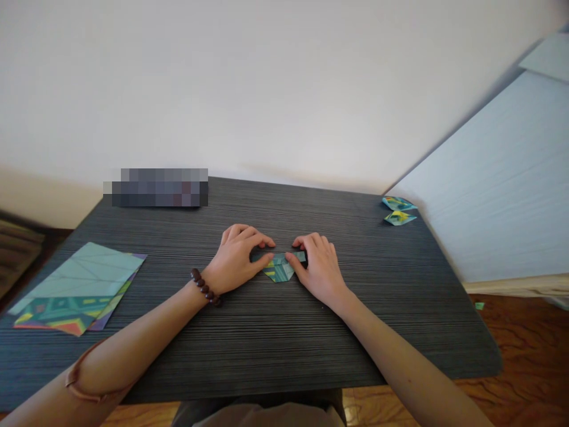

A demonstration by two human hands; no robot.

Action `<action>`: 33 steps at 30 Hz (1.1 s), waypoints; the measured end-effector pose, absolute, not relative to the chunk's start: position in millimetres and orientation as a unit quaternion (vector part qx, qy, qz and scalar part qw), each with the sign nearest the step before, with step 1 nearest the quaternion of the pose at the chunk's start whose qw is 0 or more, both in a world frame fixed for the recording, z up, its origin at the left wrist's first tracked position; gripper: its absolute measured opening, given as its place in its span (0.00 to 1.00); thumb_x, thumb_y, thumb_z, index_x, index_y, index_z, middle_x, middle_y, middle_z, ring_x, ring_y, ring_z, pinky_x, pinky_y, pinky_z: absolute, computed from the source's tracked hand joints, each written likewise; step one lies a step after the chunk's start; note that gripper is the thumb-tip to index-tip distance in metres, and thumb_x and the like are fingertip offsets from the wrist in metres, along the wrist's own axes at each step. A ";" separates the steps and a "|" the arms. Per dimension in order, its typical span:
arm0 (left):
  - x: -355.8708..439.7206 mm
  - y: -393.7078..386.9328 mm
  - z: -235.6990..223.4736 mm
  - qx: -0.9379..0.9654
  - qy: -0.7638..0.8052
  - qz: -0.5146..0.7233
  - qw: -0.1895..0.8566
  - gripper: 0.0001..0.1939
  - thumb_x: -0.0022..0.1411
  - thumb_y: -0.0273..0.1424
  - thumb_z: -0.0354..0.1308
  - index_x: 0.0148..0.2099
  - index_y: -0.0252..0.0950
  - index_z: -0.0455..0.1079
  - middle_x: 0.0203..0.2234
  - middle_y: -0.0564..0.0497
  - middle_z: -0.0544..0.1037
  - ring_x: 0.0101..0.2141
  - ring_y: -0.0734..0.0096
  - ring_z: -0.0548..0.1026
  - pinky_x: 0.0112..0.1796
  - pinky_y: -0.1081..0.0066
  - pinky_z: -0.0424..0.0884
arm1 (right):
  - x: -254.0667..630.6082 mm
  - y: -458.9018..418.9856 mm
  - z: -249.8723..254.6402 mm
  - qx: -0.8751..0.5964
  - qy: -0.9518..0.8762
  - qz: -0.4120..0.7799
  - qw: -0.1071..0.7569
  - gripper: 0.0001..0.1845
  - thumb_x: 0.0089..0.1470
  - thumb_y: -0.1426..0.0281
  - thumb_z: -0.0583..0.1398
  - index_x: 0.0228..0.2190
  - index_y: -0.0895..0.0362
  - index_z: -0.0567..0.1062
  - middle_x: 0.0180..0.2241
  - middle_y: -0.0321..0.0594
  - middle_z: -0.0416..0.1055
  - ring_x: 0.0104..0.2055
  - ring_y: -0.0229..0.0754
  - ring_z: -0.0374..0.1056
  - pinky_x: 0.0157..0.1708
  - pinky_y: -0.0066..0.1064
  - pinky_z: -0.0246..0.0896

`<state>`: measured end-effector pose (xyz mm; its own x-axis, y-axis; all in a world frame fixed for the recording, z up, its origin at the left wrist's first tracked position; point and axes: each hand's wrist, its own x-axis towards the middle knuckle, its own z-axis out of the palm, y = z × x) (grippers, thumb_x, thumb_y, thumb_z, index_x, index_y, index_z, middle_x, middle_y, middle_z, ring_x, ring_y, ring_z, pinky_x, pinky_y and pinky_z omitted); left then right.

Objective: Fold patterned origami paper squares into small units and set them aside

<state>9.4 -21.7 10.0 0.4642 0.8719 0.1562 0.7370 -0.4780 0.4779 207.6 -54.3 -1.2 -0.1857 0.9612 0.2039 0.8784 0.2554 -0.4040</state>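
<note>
A small piece of folded patterned paper [280,273], green, teal and yellow, lies on the dark table in front of me. My left hand [240,255], with a dark bead bracelet at the wrist, has its thumb on the paper's upper left part. From the other side, the thumb of my right hand [319,267] presses the upper right part. Both index fingers curl just beyond the far edge, so each hand has the paper between thumb and fingers. The fold under the thumbs is partly hidden.
On the left of the table [249,344] lie flat sheets of patterned paper [84,273]. Two folded paper pieces [399,218] sit at the back right corner. A blurred-out object [157,188] stands at the back left. A wall rises behind the table, and a pale panel [502,178] borders the right.
</note>
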 end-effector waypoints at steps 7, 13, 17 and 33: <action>12.9 -23.3 8.5 0.843 0.477 0.184 0.165 0.12 0.57 0.38 0.56 0.44 0.43 0.70 0.37 0.52 0.72 0.45 0.61 0.62 0.50 0.56 0.54 | 206.4 -53.5 2.7 -0.603 -0.764 0.112 0.200 0.09 0.55 0.63 0.56 0.37 0.54 0.68 0.36 0.40 0.66 0.40 0.45 0.60 0.39 0.36 0.52; 11.0 -25.5 7.0 0.855 0.464 0.172 0.154 0.13 0.60 0.38 0.54 0.46 0.43 0.69 0.39 0.51 0.72 0.46 0.60 0.61 0.53 0.54 0.51 | 204.2 -53.8 4.4 -0.609 -0.756 0.124 0.206 0.10 0.52 0.62 0.58 0.36 0.54 0.68 0.37 0.40 0.67 0.40 0.46 0.60 0.40 0.38 0.51; 8.5 -25.3 7.0 0.861 0.454 0.168 0.158 0.13 0.61 0.38 0.53 0.48 0.43 0.68 0.40 0.51 0.71 0.47 0.60 0.60 0.53 0.53 0.52 | 210.0 -50.7 7.7 -0.595 -0.757 0.174 0.209 0.08 0.51 0.69 0.58 0.37 0.54 0.68 0.37 0.39 0.67 0.41 0.44 0.61 0.40 0.37 0.52; 7.6 -25.2 7.6 0.855 0.457 0.179 0.164 0.13 0.61 0.38 0.53 0.46 0.43 0.69 0.39 0.50 0.71 0.46 0.60 0.61 0.53 0.54 0.53 | 232.5 -42.7 10.9 -0.539 -0.756 0.291 0.232 0.22 0.47 0.82 0.50 0.43 0.52 0.66 0.40 0.39 0.64 0.43 0.41 0.62 0.44 0.38 0.57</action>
<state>7.6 -25.2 7.6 0.5176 0.8411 0.1569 0.7233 -0.5281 0.4449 232.5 -42.7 10.9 -0.3109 0.9497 0.0364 0.6799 0.2490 -0.6897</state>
